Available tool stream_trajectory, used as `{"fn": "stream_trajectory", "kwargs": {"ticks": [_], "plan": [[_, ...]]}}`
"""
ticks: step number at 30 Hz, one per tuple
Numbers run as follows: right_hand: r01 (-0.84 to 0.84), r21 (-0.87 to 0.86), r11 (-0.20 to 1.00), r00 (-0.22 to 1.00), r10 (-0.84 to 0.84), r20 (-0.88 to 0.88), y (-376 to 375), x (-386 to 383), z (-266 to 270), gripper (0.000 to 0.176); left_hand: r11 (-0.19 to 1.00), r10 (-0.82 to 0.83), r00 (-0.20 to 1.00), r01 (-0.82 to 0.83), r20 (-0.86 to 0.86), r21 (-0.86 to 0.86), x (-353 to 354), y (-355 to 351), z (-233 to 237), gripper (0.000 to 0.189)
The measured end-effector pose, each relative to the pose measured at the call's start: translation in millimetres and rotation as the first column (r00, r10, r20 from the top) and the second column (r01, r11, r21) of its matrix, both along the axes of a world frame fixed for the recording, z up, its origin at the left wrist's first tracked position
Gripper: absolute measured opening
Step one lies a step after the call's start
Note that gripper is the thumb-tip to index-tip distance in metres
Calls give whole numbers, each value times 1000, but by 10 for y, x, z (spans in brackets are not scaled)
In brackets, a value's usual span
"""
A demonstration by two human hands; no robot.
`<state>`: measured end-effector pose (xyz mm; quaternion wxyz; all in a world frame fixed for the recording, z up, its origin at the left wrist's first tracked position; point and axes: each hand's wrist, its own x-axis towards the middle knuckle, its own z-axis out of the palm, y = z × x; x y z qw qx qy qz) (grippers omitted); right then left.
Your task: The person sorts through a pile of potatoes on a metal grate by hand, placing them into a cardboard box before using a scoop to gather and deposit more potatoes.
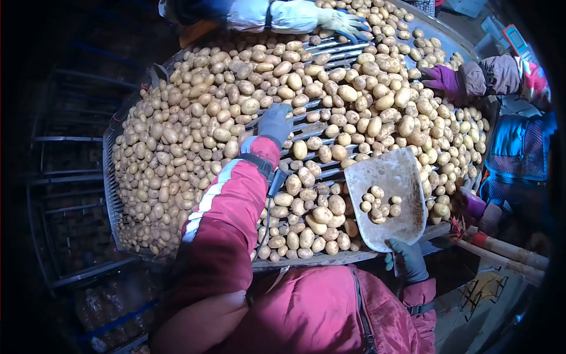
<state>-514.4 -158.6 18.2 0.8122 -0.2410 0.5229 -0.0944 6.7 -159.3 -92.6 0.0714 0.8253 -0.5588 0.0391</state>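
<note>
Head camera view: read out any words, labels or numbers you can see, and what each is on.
No text can be read.
The red device at the top right may carry a display, but it is too small and blurred.
The scoop and the red jacket show no lettering.

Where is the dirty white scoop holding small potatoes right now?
Head view, lower right: the dirty white scoop sits over the near edge of the metal roller table, gripped by the grey-gloved right hand, beside the potato pile.

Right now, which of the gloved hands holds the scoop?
The right hand, dark-gloved at the bottom edge, grips the scoop; the left hand touches potatoes.
</note>
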Motion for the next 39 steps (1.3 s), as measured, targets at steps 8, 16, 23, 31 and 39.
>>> {"fn": "stream_trajectory", "kwargs": {"ticks": [8,16,23,31,39], "plan": [[4,-1,1000,1000,-4,-8,10,27,-25,37,989,86,992,-96,89,111,-129,-187,-208,36],[14,-51,999,1000,-15,-22,16,68,55,35,971,19,799,-157,-601,-179,-156,-216,-43,35],[-151,-63,987,988,148,-50,-35,149,39,30,934,-227,214,-229,-950,-275,-1045,187,938,44],[-136,32,990,986,138,-91,-8,130,-161,28,992,-91,982,105,-165,76,-208,611,528,33],[-175,47,983,979,179,-102,-21,102,-175,28,963,-267,843,244,-466,-110,-849,719,562,44]]}}
